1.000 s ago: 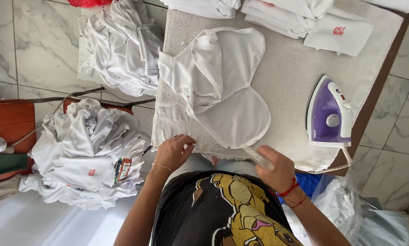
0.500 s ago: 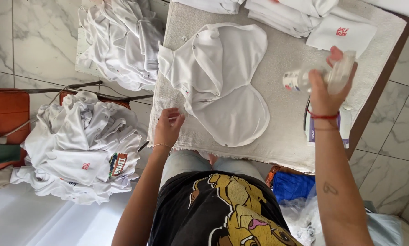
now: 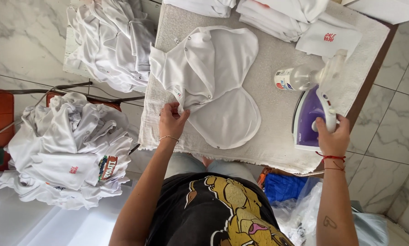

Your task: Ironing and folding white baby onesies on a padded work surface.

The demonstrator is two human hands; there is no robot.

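A white garment (image 3: 213, 86) lies spread on the padded ironing table (image 3: 277, 136). My left hand (image 3: 172, 120) pinches its near left edge. My right hand (image 3: 333, 135) grips the white handle of a purple and white iron (image 3: 310, 119) at the table's right side. A clear spray bottle (image 3: 304, 76) with a label lies on the table just beyond the iron.
Folded white shirts (image 3: 286, 16) are stacked at the table's far end. A crumpled heap of white shirts (image 3: 72, 146) sits on a chair to the left, another heap (image 3: 111, 41) further off. Blue cloth and plastic bags (image 3: 286, 191) lie on the floor under the table's right edge.
My right hand held the spray bottle up half a second ago; the bottle now lies on the table and that hand grips the iron. My left hand stays on the garment's edge.
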